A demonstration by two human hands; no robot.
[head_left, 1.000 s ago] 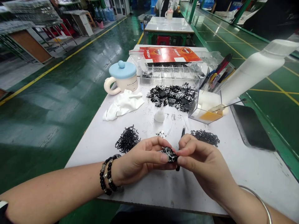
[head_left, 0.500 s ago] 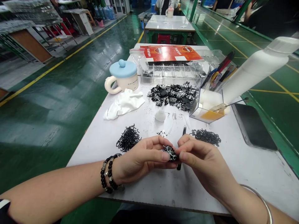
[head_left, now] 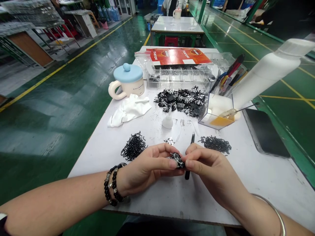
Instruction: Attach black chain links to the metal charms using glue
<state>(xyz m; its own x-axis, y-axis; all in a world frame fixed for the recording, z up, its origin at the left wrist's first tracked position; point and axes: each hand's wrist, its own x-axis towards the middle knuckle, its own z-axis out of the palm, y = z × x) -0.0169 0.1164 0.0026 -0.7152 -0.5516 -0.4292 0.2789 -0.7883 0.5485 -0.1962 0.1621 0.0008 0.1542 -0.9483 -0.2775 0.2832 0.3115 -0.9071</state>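
Note:
My left hand (head_left: 150,167) and my right hand (head_left: 209,170) meet over the near middle of the white table (head_left: 270,183). Both pinch one small black and silver part (head_left: 176,159) between thumbs and forefingers. A black tweezers-like tool (head_left: 190,154) lies on the table just under and behind my right hand. A pile of thin black hooks (head_left: 134,146) lies left of my hands, and another pile of black hooks (head_left: 216,144) lies to the right. A big heap of black and silver parts (head_left: 183,100) lies farther back.
A cream mug with a blue lid (head_left: 128,82) and a white cloth (head_left: 129,109) sit at the back left. A clear box (head_left: 219,111) with tools, a white bottle (head_left: 268,70), a dark tablet (head_left: 263,132), a small glue bottle (head_left: 167,120) and a clear compartment tray (head_left: 179,75) stand behind.
Both hands have kept pinching the small part and shifted it slightly; the view has moved a little. Nothing else on the table has moved.

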